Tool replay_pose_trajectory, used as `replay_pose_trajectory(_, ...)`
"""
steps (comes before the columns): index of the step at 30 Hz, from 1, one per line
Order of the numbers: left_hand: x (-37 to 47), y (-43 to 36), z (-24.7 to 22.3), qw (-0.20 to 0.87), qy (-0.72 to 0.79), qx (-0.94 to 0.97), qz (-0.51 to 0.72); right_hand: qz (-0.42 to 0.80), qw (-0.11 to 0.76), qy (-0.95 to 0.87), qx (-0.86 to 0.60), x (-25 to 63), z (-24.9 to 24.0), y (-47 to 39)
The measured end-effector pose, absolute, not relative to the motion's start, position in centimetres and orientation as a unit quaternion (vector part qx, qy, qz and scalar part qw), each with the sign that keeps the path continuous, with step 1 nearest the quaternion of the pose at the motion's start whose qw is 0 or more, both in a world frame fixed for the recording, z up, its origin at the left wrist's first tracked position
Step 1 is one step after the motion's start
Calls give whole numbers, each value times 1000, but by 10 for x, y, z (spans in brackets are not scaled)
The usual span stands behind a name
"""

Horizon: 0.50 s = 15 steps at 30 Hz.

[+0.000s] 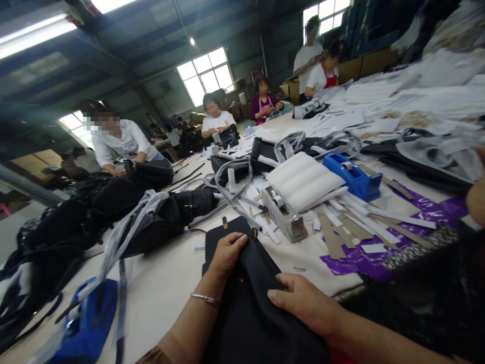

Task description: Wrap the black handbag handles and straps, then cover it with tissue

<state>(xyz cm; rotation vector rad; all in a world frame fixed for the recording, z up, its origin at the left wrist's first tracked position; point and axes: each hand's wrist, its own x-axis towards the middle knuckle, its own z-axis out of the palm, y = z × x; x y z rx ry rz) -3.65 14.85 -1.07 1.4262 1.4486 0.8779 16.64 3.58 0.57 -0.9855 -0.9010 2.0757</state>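
Left hand point(226, 254): gripping the black bag point(250, 303) near its top edge.
Right hand point(303, 302): lying flat on the bag.
Grey tape dispenser point(284, 212): sitting just beyond.

black leather bag point(250, 298), flat on table, near edge

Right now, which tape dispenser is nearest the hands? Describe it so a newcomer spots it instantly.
Start at the long cream worktable and find the flat black leather bag under the left hand and right hand. Just beyond the bag's far corner stands the grey metal tape dispenser, beside a white padded foam sheet. The other dispensers are blue plastic.
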Motion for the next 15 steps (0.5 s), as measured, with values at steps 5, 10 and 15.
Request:
replay_pose_trajectory(5, -17, 145, -8, 317, 600, 646, 348, 796, 339, -316, -389, 164, 1, 37)
replay_pose_trajectory(10, -13, 127, -3, 164, 569, 719, 365, 783, 335, -319, -416, 166, -2, 38)
replay_pose_trajectory(15, -26, 93, 12, 155, 483, 848, 155, 766, 296, -354, -447, 166, -11, 38)
